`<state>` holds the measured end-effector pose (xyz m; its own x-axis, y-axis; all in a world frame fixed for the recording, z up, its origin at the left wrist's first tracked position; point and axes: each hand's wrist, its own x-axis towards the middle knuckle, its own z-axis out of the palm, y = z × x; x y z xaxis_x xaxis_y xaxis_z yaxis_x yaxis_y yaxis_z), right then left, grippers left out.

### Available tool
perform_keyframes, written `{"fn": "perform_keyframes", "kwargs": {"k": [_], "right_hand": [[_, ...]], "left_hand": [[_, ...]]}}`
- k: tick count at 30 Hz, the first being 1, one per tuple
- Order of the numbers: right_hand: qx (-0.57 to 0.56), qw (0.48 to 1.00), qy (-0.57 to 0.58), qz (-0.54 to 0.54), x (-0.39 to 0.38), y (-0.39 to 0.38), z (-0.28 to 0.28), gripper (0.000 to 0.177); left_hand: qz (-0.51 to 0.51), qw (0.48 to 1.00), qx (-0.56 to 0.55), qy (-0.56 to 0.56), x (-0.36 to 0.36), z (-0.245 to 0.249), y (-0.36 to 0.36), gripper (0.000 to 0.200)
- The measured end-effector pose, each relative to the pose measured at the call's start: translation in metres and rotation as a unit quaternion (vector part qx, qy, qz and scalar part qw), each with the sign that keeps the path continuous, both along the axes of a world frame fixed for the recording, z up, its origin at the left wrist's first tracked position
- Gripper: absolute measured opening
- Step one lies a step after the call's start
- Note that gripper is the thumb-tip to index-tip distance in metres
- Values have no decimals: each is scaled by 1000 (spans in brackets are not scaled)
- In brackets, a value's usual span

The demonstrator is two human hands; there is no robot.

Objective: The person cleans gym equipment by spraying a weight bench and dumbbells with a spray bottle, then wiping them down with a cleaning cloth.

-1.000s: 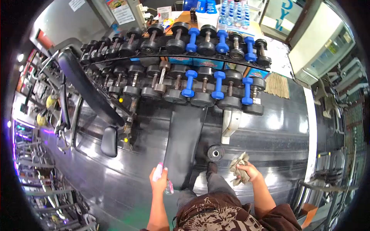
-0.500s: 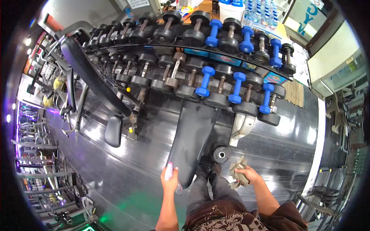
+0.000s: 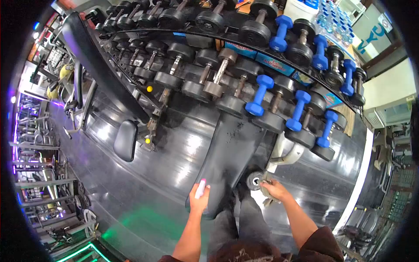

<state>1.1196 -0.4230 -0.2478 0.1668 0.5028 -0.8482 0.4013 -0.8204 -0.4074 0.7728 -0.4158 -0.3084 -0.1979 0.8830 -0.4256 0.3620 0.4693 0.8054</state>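
My left hand (image 3: 199, 202) is closed around a small spray bottle with a pink and white top (image 3: 200, 188), held over the near end of a black padded bench (image 3: 229, 153). Dark wet-looking spots show on the bench's far part. In my right hand (image 3: 276, 191) is a crumpled beige cloth (image 3: 265, 190), gripped to the right of the bench. Part of the cloth is hidden by the fingers. Just left of that hand, a round dark weight (image 3: 254, 180) with a bright metal centre stands on the floor.
Ahead is a two-tier rack of black dumbbells (image 3: 211, 21) and blue dumbbells (image 3: 261, 95); its lower tier reaches over the bench's far end. An inclined black bench (image 3: 102, 65) stands left. Water bottles (image 3: 336, 22) and a white bucket (image 3: 301, 9) are behind the rack.
The view has moved nearer the rack. My right hand has shifted forward with the cloth, close to the floor weight. My left hand still holds the spray bottle over the bench.
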Motion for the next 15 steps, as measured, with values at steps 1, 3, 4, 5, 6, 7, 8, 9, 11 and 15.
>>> {"fn": "perform_keyframes", "kwargs": {"k": [1, 3, 4, 5, 6, 7, 8, 9, 11, 15], "right_hand": [[31, 999, -24, 20, 3, 17, -31, 73], [90, 992, -70, 58, 4, 45, -111, 68], [150, 978, -105, 103, 1, 65, -130, 66], [210, 957, -138, 143, -8, 94, -146, 65], [232, 944, -157, 173, -13, 122, -157, 63], [251, 930, -172, 207, -21, 144, -166, 61], [239, 903, -207, 290, -24, 168, -181, 59], [226, 868, -239, 373, -23, 193, -201, 57], [301, 820, -292, 390, -16, 227, -262, 57], [333, 828, -354, 281, -40, 257, -317, 53]], "left_hand": [[3, 1000, -23, -17, 4, -7, 10, 21], [9, 998, -53, -35, 14, -36, 31, 23], [8, 998, -49, -30, 18, -55, 31, 24], [1, 999, -45, -25, 19, -74, 30, 26], [9, 1000, -2, -7, 26, -95, 34, 24], [17, 1000, -2, -6, 28, -116, 31, 23], [20, 1000, 0, -5, 28, -139, 31, 22], [25, 1000, 3, -6, 29, -161, 31, 20], [-10, 997, 75, 19, 29, -190, 25, 16], [-56, 994, 84, 41, 27, -206, 35, 13]]}}
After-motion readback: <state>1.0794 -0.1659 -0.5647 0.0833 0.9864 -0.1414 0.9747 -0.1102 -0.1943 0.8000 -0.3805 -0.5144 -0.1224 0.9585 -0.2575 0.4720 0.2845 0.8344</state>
